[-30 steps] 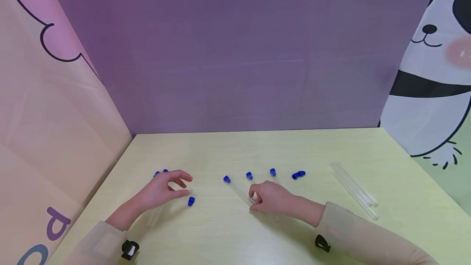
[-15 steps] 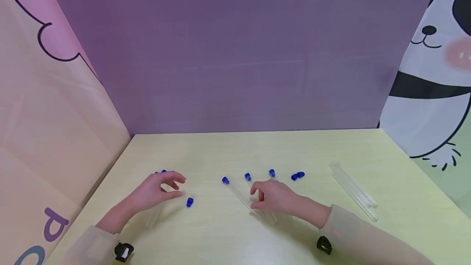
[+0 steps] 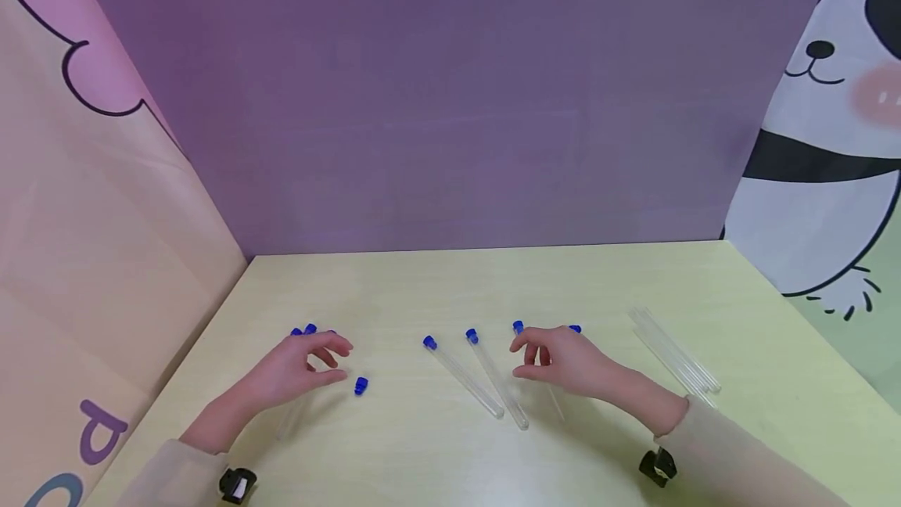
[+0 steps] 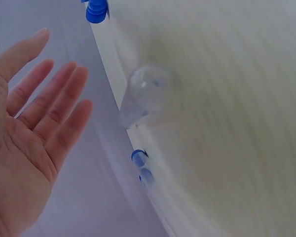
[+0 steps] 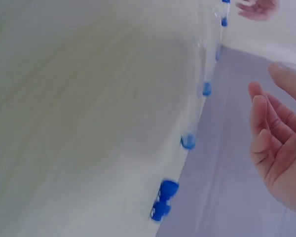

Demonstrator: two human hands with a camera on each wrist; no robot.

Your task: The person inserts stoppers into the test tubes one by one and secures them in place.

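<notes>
My left hand [image 3: 292, 370] hovers over the left side of the table, fingers relaxed and holding nothing; its palm also shows in the left wrist view. A loose blue cap [image 3: 361, 386] lies just right of its thumb. Partly hidden under that hand are clear tubes with blue caps [image 3: 310, 329]. My right hand [image 3: 566, 362] hangs over a third blue-capped tube, whose cap [image 3: 518, 327] shows past the fingers. Nothing is between its loosely bent fingers. Left of it, two clear test tubes with blue caps lie slanted, an outer tube [image 3: 464, 379] and an inner tube [image 3: 498, 380].
Several uncapped clear tubes [image 3: 672, 354] lie together on the right of the pale table [image 3: 394, 288], partly behind the right forearm. Two loose blue caps [image 5: 164, 200] lie side by side, mostly covered by the right hand in the head view. A purple backdrop [image 3: 450, 100] stands behind.
My right hand has moved right and slightly away from me, off the middle capped tubes, uncovering them. The left hand shifted a little left, then stayed nearly still.
</notes>
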